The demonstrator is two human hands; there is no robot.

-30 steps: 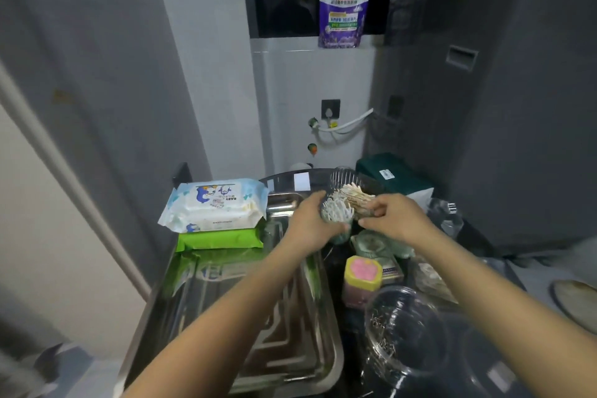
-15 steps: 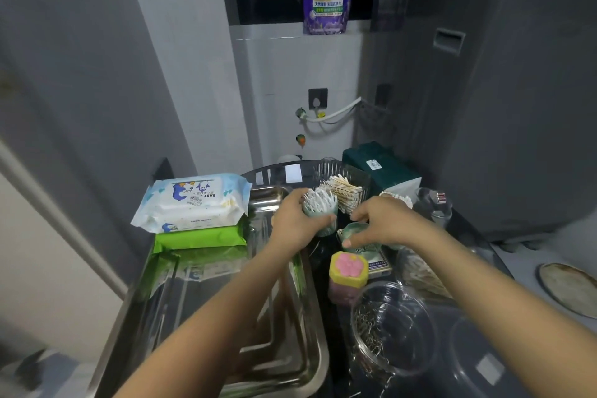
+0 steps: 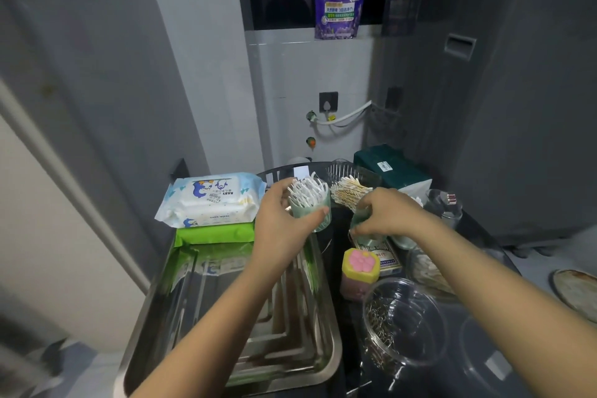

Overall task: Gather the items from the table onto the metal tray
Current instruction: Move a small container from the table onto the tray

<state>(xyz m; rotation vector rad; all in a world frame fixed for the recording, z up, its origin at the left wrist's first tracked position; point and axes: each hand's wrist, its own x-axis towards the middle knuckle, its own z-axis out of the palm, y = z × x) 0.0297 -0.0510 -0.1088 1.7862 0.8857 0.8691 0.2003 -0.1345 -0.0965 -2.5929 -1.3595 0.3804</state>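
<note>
My left hand point(image 3: 284, 220) grips a pale green cup of white floss picks point(image 3: 308, 200), held above the far right corner of the metal tray point(image 3: 200, 317). My right hand point(image 3: 384, 213) closes on a second green cup point(image 3: 363, 228) standing on the dark table, mostly hidden under the fingers. A white baby-wipes pack point(image 3: 211, 199) lies on a green pack point(image 3: 214, 233) at the tray's far end. A yellow and pink box point(image 3: 360, 270) stands right of the tray.
A clear container of cotton swabs point(image 3: 350, 186) and a dark green box point(image 3: 387, 165) stand at the back. Close by on the right sits a clear bowl of metal clips point(image 3: 400, 323). A card pack point(image 3: 382, 254) and a glass jar point(image 3: 442, 207) crowd the right side.
My left hand has carried the floss-pick cup left, away from the swab container, toward the tray. My right hand has dropped onto the second green cup.
</note>
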